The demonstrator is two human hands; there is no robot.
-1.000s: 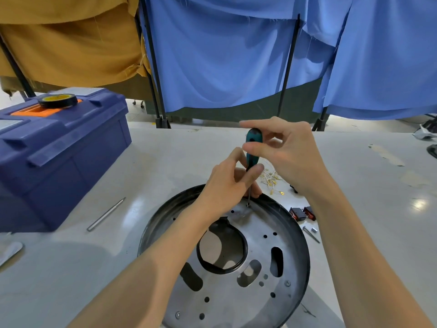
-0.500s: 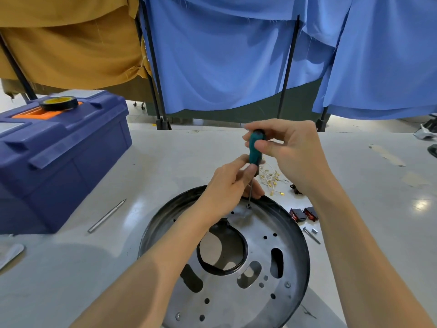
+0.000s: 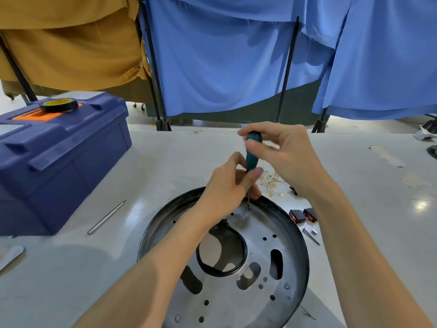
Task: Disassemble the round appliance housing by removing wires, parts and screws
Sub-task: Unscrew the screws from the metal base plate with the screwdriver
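The round metal housing (image 3: 279,235) with a black rim lies flat on the white table in front of me. A green-handled screwdriver (image 3: 251,155) stands almost upright, its tip on a screw (image 3: 247,206) at the housing's far edge. My right hand (image 3: 281,152) grips the top of the handle. My left hand (image 3: 227,185) pinches the lower handle and shaft, steadying it. Two more screws (image 3: 287,286) sit in the plate near its front.
A blue toolbox (image 3: 59,157) with a tape roll (image 3: 58,104) on it stands at the left. A metal rod (image 3: 106,217) lies beside it. Removed wires (image 3: 272,181), two black-red switches (image 3: 302,215) and loose screws (image 3: 311,235) lie right of the housing.
My right hand has turned slightly on the screwdriver handle, fingers shifting around it. The tip stays on the same screw and my left hand keeps its hold.
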